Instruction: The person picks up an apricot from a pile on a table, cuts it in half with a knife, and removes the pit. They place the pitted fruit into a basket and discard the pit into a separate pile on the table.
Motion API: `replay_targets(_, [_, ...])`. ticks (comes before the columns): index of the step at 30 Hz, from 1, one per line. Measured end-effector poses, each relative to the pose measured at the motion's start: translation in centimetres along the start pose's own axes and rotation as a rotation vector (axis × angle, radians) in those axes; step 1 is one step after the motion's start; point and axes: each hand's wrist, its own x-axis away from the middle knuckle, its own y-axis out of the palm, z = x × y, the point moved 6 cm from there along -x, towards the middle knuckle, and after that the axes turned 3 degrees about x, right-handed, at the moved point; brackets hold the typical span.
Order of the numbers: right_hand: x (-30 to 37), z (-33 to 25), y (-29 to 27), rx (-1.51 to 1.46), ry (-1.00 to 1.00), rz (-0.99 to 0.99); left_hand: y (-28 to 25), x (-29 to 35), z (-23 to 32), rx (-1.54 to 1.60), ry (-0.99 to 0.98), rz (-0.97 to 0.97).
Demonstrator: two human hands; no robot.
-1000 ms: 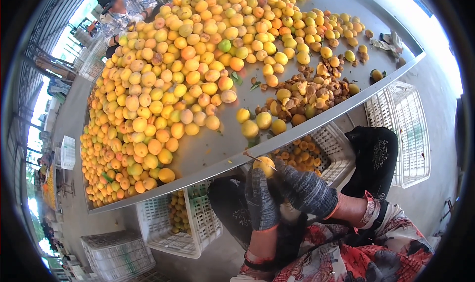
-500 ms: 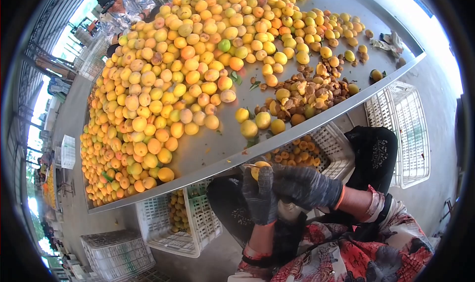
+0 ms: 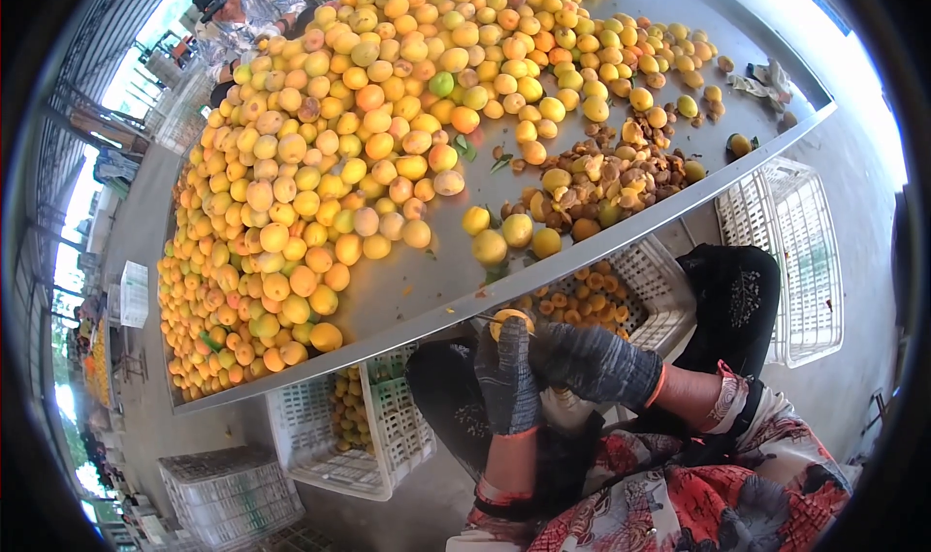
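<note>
Apparently an uncut heap (image 3: 325,174) remains at eleven o'clock, halves (image 3: 594,283) at one, your left hand (image 3: 507,387) pinching a fruit (image 3: 508,317), right hand (image 3: 601,363) curled, hold unclear.

R fingers (image 3: 561,350) blurry, fruit (image 3: 498,326) pt. hid by L fingers (image 3: 519,350), table (image 3: 407,300) cut off @ top.

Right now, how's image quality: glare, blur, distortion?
Head view: fisheye bows the table edge, black surround at the rim; head view: glare washes out the floor at upper right; head view: right hand looks slightly soft toward its fingertips, while the fruit pile reads fairly crisp.
</note>
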Motion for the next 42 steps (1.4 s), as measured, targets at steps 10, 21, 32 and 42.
replay_targets(10, [1.8, -0.5, -1.7, -0.09, 0.342, -0.11, -1.9, -0.6, -3.0, 0.141, -0.122, 0.209])
replay_targets(21, [0.8, -0.3, -4.4, -0.054, -0.096, 0.081, 0.4, 2.2, -6.2, 0.249, -0.174, -0.175])
replay_targets(32, [1.8, 3.1, -0.8, 0.358, 0.012, 0.309, 3.4, 2.6, -3.8, 0.679, -0.507, 0.059])
replay_targets(42, [2.4, 5.6, 0.2, -0.97, 0.512, 0.517, 0.0, 1.2, -8.7, 0.543, -0.273, 0.054])
